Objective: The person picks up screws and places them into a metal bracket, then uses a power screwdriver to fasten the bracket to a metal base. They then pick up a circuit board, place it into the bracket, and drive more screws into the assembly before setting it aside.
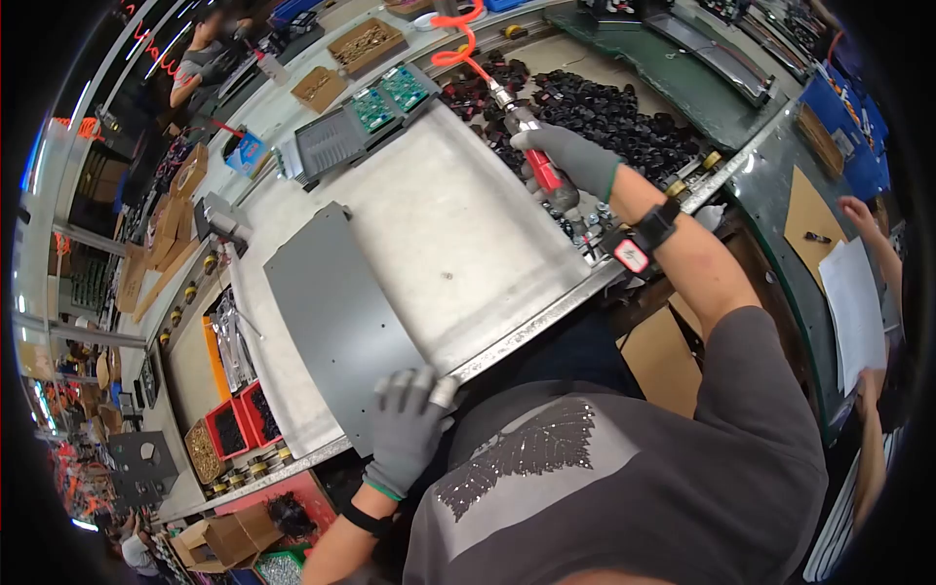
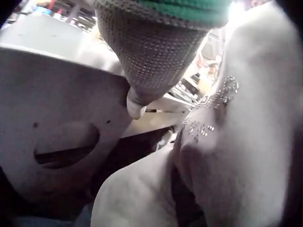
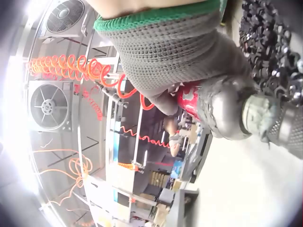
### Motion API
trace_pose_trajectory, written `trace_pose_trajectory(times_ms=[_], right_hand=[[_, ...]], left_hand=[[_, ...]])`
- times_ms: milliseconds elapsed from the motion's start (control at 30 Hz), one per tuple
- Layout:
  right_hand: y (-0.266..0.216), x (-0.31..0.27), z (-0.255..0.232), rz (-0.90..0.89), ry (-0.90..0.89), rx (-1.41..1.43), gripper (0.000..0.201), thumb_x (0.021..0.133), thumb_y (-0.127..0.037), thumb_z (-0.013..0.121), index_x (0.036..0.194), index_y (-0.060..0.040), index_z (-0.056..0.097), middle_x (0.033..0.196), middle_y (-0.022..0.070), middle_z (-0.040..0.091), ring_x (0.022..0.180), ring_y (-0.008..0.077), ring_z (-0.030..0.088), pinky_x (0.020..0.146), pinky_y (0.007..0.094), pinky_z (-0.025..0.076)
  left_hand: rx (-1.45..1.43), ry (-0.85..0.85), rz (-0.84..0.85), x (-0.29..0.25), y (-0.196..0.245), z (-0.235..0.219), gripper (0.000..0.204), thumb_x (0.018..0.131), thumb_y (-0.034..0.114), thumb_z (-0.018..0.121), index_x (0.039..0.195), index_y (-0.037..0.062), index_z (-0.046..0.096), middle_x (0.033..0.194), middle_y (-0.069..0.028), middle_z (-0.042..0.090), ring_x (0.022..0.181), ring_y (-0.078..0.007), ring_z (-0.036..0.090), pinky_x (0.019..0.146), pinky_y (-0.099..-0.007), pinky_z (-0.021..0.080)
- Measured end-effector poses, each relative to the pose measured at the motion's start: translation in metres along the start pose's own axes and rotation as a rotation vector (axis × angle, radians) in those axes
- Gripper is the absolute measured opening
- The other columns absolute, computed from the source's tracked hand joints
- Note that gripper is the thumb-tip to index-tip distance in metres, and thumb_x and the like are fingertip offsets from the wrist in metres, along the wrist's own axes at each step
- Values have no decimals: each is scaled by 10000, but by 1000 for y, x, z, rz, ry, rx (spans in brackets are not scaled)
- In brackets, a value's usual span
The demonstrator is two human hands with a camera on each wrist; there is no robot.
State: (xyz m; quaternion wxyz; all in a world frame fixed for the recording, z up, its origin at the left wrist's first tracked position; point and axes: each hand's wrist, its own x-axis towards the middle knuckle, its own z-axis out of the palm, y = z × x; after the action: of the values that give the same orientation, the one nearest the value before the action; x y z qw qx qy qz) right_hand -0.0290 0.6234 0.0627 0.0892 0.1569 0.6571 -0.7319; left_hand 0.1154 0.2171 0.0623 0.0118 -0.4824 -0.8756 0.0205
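Note:
In the head view a flat grey metal panel (image 1: 327, 302) with small holes lies slantwise on the worktable (image 1: 458, 234), its near end reaching past the front edge. My gloved left hand (image 1: 405, 429) grips the panel near its close right corner, fingers over the top. From the left wrist, the panel (image 2: 57, 94) shows an oval cutout and the thumb (image 2: 136, 106) sits at its edge. My gloved right hand (image 1: 575, 161) holds a red and silver air screwdriver (image 1: 539, 161) above the table's right side. An orange coiled hose (image 1: 458, 44) runs from the tool.
Beyond the panel stand a grey tray (image 1: 331, 141) and green circuit boards (image 1: 405, 88). Many black parts (image 1: 609, 107) lie heaped at the right. Red bins (image 1: 231, 429) stand left of the panel. Another person's hand (image 1: 858, 216) is near paper (image 1: 848, 302) at the far right.

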Motion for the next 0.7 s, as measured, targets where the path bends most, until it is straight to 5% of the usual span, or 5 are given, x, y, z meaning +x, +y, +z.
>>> trace_pose_trajectory(times_ms=[67,133,433,567,700], right_hand=[[-4,-8,13,42,-80,-6,399,860,-458,682,880,-68,601,747,72,611,625,173,619,516,293,503],[-10,-25,35,16,-199,-86,394,935,-450,605,757,-100,623,621,-2,574,559,93,551,517,239,451],[42,45,101,-270,-316,-683,382,957,-419,593,1053,-52,628,738,33,557,675,121,581,595,298,458],[48,50,107,-676,-93,-1414,527,962,-434,538,1306,-36,561,1180,169,597,1068,342,597,872,417,463],[39,17,123,-445,-44,-1653,701,942,-474,527,1482,-59,361,1375,226,507,1218,395,534,996,442,431]], left_hand=[[-63,117,-365,-19,-5,1,892,612,555,776,1365,142,534,1381,-219,491,1224,-441,467,1024,-562,349],[-119,81,-551,-42,-8,2,922,647,573,774,1406,143,478,1424,-250,429,1256,-479,427,1035,-569,345],[-30,604,-1254,-177,26,-45,705,820,448,721,1392,93,511,1326,-185,556,1118,-362,565,968,-448,437],[280,700,-1743,-304,73,-90,328,831,153,725,1140,50,690,1054,-148,707,991,-282,681,873,-358,525],[367,594,-2347,-446,161,-103,318,867,220,715,1135,51,696,947,-84,730,867,-119,671,816,-277,511]])
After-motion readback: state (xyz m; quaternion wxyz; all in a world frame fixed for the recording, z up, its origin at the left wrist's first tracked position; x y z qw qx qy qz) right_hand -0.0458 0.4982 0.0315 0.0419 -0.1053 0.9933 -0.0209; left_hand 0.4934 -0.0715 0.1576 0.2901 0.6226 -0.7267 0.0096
